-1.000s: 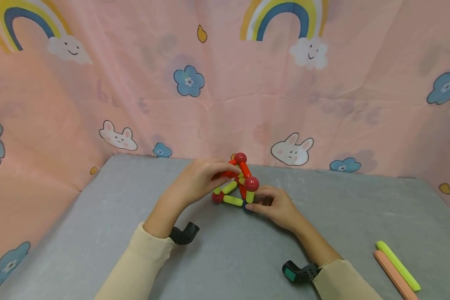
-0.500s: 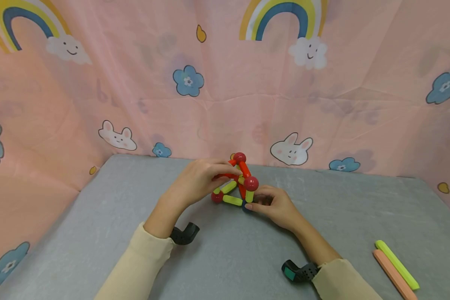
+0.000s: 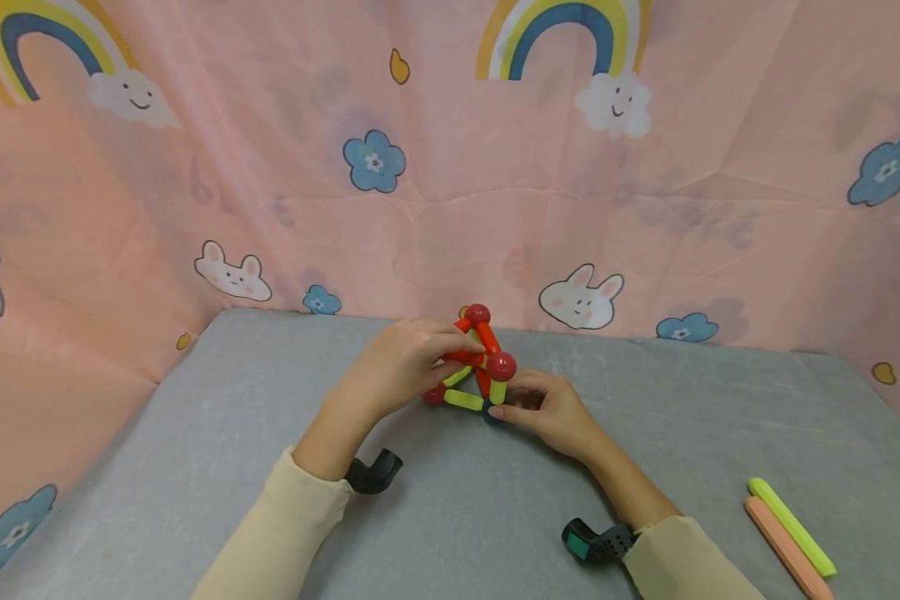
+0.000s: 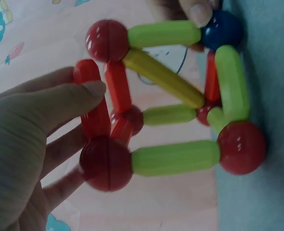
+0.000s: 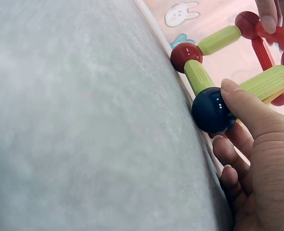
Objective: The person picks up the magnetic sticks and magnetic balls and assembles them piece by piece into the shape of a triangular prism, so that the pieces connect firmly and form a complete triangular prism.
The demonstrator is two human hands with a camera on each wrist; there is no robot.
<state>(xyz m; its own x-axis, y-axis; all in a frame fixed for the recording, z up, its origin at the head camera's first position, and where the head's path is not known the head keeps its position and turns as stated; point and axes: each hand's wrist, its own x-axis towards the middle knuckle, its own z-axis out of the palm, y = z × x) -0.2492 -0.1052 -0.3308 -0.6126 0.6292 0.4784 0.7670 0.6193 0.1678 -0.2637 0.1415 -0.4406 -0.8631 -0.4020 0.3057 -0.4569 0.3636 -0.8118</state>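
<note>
A small frame of magnetic rods and balls stands on the grey table between the hands; its front green rod shows plainly in the left wrist view. The left hand pinches a red rod at the frame's top. One end of that rod meets a red ball; its other end stands apart from the opposite red ball. Low on the frame's right side, the right hand grips the corner at a dark blue ball, thumb against the ball and upright green rod. A yellow rod runs diagonally.
Two loose rods, one yellow-green and one orange, lie side by side on the grey tabletop at the right. Close behind the table hangs a pink printed curtain. Black devices sit on both wrists.
The left hand has shifted slightly right and down, swinging the red rod's free end nearer the front right upper ball. The right hand keeps its hold on the lower corner.
</note>
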